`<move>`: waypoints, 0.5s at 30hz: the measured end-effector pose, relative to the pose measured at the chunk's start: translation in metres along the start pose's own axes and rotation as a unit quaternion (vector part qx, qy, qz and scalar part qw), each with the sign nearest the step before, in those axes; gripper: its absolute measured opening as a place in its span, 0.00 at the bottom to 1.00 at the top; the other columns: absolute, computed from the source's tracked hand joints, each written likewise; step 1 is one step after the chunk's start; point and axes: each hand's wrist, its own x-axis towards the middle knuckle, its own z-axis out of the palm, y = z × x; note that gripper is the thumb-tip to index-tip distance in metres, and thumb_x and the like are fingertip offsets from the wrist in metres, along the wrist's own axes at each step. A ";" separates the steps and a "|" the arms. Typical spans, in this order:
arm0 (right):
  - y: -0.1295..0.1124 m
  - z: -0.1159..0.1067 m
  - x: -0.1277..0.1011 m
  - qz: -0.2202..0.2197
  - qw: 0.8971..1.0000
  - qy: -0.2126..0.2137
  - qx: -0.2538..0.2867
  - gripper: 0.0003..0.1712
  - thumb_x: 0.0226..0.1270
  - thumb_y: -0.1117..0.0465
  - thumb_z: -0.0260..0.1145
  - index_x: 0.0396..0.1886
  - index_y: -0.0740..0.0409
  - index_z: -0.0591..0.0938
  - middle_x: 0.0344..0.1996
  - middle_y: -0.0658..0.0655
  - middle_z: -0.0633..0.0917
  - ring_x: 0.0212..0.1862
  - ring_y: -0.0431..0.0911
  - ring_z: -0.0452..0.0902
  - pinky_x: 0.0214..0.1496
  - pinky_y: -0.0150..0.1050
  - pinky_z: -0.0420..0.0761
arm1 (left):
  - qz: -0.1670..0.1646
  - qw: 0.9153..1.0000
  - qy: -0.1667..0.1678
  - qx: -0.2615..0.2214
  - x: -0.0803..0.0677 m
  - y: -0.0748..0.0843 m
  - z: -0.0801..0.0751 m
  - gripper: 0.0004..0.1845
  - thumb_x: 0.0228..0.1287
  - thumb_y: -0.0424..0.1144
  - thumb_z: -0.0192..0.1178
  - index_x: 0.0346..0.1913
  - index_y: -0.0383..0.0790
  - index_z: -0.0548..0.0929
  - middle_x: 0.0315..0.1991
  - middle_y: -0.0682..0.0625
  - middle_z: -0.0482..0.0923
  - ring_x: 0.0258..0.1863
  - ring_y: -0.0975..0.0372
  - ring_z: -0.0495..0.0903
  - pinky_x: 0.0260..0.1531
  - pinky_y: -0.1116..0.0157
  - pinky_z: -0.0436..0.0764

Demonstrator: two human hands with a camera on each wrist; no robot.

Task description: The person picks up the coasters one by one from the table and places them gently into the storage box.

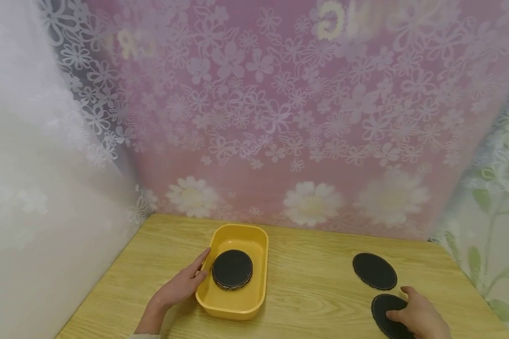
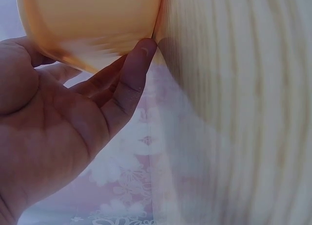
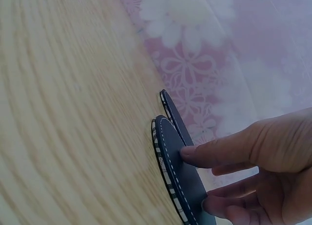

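A yellow plastic tray (image 1: 260,278) stands on the wooden table, with a stack of round black coasters (image 1: 232,269) inside it. My left hand (image 1: 181,286) holds the tray by its left side; in the left wrist view its fingertips (image 2: 146,49) lie against the outer wall. At the right, my right hand (image 1: 422,315) is on a black coaster (image 1: 383,308), thumb on its top face and the other fingers by its right edge. White stitching and a patterned rim show on this coaster (image 3: 170,161) in the right wrist view. Another black coaster (image 1: 374,271) lies just behind it.
The wooden table (image 1: 309,282) spreads between the tray and the loose coasters. A pink flowered curtain (image 1: 254,141) hangs along the table's back edge. Pale cloth (image 1: 34,212) closes off the left side, and leaf-patterned cloth (image 1: 500,245) hangs at the right.
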 end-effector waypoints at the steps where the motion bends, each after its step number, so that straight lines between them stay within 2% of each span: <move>1: -0.001 0.000 0.000 0.000 1.000 0.001 -0.003 0.63 0.55 0.46 0.77 0.66 0.85 0.51 0.57 0.87 0.64 0.37 0.59 0.81 0.35 0.50 0.82 | -0.002 1.000 0.000 -0.002 0.000 0.000 0.000 0.32 0.81 0.43 0.43 0.81 0.47 0.45 0.79 0.39 0.46 0.73 0.39 0.56 0.67 0.41 0.59; 9: -0.005 0.000 -0.002 -0.007 1.000 0.011 -0.023 0.63 0.53 0.45 0.78 0.65 0.86 0.54 0.57 0.86 0.65 0.46 0.68 0.77 0.35 0.50 0.82 | -0.006 1.000 0.001 -0.010 -0.004 0.000 0.000 0.32 0.81 0.43 0.42 0.81 0.47 0.45 0.80 0.40 0.44 0.74 0.38 0.54 0.68 0.41 0.57; 15: -0.004 -0.001 -0.002 -0.026 0.998 0.021 -0.051 0.64 0.49 0.41 0.79 0.63 0.86 0.58 0.55 0.86 0.68 0.52 0.75 0.71 0.45 0.55 0.78 | -0.003 1.000 -0.001 -0.013 -0.005 -0.001 0.000 0.32 0.81 0.43 0.43 0.81 0.47 0.44 0.80 0.41 0.43 0.74 0.39 0.53 0.68 0.41 0.58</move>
